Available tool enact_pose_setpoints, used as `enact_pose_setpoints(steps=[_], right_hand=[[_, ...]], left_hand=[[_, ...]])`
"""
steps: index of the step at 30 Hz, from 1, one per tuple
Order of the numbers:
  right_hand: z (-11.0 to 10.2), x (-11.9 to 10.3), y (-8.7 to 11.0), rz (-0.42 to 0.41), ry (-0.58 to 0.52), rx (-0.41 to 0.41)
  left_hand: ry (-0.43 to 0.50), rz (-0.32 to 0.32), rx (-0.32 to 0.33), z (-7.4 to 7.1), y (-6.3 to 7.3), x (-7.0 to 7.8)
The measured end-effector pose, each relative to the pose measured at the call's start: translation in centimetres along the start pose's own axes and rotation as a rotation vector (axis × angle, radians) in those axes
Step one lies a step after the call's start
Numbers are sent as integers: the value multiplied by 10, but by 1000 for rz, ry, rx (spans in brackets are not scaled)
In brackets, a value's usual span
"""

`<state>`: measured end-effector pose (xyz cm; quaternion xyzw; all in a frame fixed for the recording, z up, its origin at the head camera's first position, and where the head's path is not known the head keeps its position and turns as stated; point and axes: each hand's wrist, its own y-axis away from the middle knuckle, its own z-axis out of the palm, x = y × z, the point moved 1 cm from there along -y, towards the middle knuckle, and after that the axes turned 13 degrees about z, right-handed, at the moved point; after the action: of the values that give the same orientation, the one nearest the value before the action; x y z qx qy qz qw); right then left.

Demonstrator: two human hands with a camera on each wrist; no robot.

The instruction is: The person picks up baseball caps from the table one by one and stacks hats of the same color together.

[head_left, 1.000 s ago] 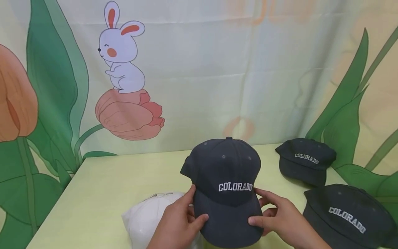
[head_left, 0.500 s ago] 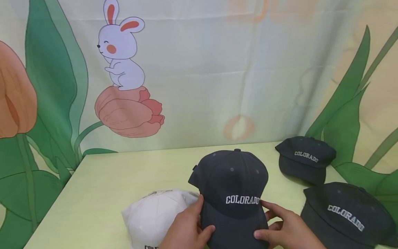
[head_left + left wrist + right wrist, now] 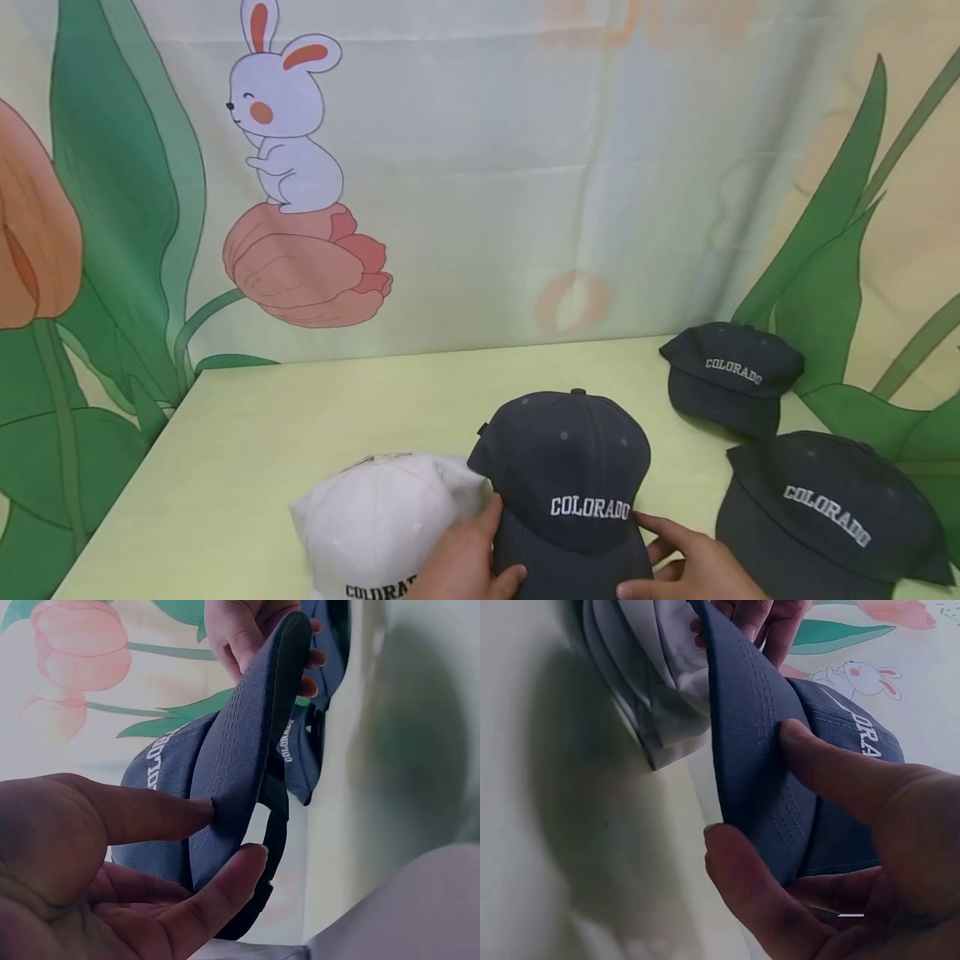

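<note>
A dark grey cap (image 3: 567, 483) with white COLORADO lettering hangs low over the pale green table (image 3: 247, 442), near its front edge. My left hand (image 3: 468, 562) pinches the left side of its brim (image 3: 240, 772), thumb on top and fingers beneath. My right hand (image 3: 686, 571) pinches the right side of the brim (image 3: 757, 772) the same way. A white cap (image 3: 382, 525) lies just left of the dark one, touching it, and shows as white fabric (image 3: 652, 682) in the right wrist view.
Two more dark COLORADO caps lie at the right: one (image 3: 731, 375) at the back, one (image 3: 828, 512) near the front edge. A printed curtain (image 3: 480, 167) with a rabbit and tulips hangs behind the table. The table's left half is bare.
Both hands have lowered the dark cap toward the near edge and slightly right, down beside the white cap. More of the white cap and its lettering now shows.
</note>
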<state>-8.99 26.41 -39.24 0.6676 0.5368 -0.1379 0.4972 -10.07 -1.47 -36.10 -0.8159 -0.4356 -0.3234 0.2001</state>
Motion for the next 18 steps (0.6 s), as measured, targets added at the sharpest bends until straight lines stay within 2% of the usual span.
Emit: enact_pose_setpoints(steps=[6,14,18], right_hand=[[-1,10,-3,-12,-35,-99],[-4,23,-11,-2,-73,-182],[-6,28,-14,-11,-18,-187]], left_hand=[[-25,-38,-48,7,-4,0],[-13,-40,-52,16,-5,0],[-56,-59,-71,23,-6,0]])
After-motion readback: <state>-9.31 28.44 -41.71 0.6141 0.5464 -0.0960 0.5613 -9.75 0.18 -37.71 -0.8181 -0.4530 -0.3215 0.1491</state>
